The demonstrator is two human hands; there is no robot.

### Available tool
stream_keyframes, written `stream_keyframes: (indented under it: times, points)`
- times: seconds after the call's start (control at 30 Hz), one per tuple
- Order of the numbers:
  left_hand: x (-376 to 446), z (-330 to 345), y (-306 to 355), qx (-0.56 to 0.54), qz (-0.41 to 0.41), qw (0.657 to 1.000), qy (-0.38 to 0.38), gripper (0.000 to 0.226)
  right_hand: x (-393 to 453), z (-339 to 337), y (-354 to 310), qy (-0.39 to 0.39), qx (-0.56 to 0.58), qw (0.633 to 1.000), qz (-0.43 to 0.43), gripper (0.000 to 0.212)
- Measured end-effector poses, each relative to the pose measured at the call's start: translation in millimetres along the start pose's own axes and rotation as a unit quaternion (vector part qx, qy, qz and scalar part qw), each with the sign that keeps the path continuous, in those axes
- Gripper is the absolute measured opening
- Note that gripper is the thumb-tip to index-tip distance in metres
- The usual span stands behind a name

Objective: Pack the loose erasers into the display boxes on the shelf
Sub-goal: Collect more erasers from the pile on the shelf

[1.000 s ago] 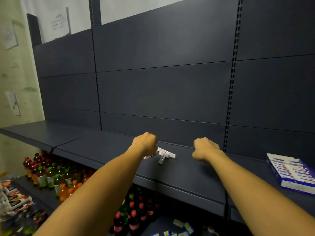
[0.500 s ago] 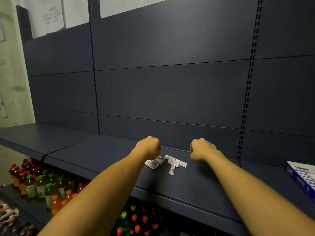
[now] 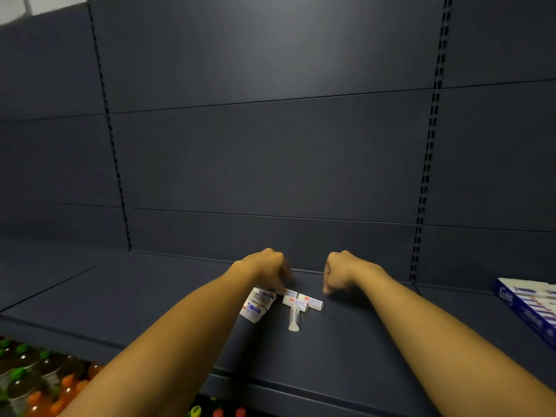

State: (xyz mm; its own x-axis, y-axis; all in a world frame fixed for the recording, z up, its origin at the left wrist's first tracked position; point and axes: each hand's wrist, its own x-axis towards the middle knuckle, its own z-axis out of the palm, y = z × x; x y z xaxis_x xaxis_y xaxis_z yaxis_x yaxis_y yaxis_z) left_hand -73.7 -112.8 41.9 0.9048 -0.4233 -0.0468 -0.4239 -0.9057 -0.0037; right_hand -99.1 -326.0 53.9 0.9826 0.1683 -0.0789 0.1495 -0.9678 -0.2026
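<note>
Several small white loose erasers with red and blue labels lie in a cluster on the dark shelf. A small stack of them sits just under my left wrist. My left hand is curled over the cluster, its fingertips down on the erasers at the back. A little to the right, my right hand is a closed fist with a knuckle touching the shelf. Its palm is hidden and nothing shows in it. A blue and white display box lies at the right edge.
The dark back panels rise straight behind my hands, with slotted uprights between the bays. Bottles with green and orange caps stand on the lower shelf at bottom left. The shelf's front edge runs below my forearms.
More erasers now lie on the shelf under my left hand than a second ago. The view has shifted left, pushing the display box to the right edge. Both hands stayed curled.
</note>
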Motion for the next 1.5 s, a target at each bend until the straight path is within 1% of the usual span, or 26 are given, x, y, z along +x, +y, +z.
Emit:
stream_keyframes:
  times: [0.07, 0.17, 0.3, 0.37, 0.43, 0.57, 0.7, 0.73, 0.87, 0.97, 1.03, 1.1, 1.2, 1.33, 1.43, 1.5]
  points:
    - [7, -1, -1, -0.009, 0.014, 1.0, -0.025, 0.042, 4, 1, 2, -0.015, 0.009, 1.0, 0.009, 0.018]
    - [14, -3, -4, -0.028, 0.041, 0.998, -0.043, 0.034, 9, 0, 3, -0.025, 0.029, 0.999, 0.024, 0.01]
    - [16, 0, -8, -0.044, 0.078, 0.994, -0.062, 0.014, 5, 0, -3, -0.045, 0.027, 0.998, 0.033, 0.011]
    - [17, 0, -12, -0.046, 0.082, 0.994, -0.062, 0.009, 5, 1, -5, -0.046, 0.032, 0.998, 0.04, 0.011]
    - [18, 0, -15, -0.042, 0.083, 0.994, -0.058, 0.01, 5, 2, -7, -0.045, 0.036, 0.997, 0.047, 0.011]
    - [20, 3, -22, -0.048, 0.084, 0.994, -0.048, 0.017, 7, 4, -11, -0.049, 0.039, 0.996, 0.057, 0.01]
    - [24, 6, -30, -0.053, 0.096, 0.994, -0.022, 0.031, 11, 10, -15, -0.064, 0.038, 0.995, 0.06, 0.011]
    - [24, 6, -31, -0.048, 0.098, 0.994, -0.009, 0.032, 11, 11, -15, -0.065, 0.038, 0.995, 0.061, 0.011]
    - [25, 4, -40, -0.015, 0.113, 0.991, 0.066, 0.025, 10, 8, -19, -0.061, 0.049, 0.995, 0.068, 0.014]
    - [23, 1, -46, -0.005, 0.125, 0.986, 0.112, 0.02, 7, 6, -23, -0.071, 0.045, 0.994, 0.072, 0.026]
    - [22, -2, -49, -0.005, 0.127, 0.983, 0.131, 0.019, 7, 7, -24, -0.087, 0.027, 0.993, 0.069, 0.032]
    - [20, -3, -51, -0.007, 0.125, 0.982, 0.14, 0.019, 9, 9, -24, -0.095, 0.015, 0.993, 0.065, 0.028]
    - [17, -3, -55, -0.009, 0.123, 0.982, 0.142, 0.021, 11, 13, -21, -0.072, 0.015, 0.995, 0.065, 0.017]
    - [14, -4, -59, -0.008, 0.118, 0.982, 0.147, 0.022, 11, 17, -21, -0.028, 0.023, 0.998, 0.049, 0.01]
    - [15, -8, -60, -0.009, 0.114, 0.982, 0.149, 0.022, 12, 15, -20, 0.006, 0.026, 0.999, 0.038, 0.011]
    - [16, -11, -60, -0.013, 0.114, 0.981, 0.156, 0.023, 12, 12, -20, 0.033, 0.022, 0.999, 0.034, 0.016]
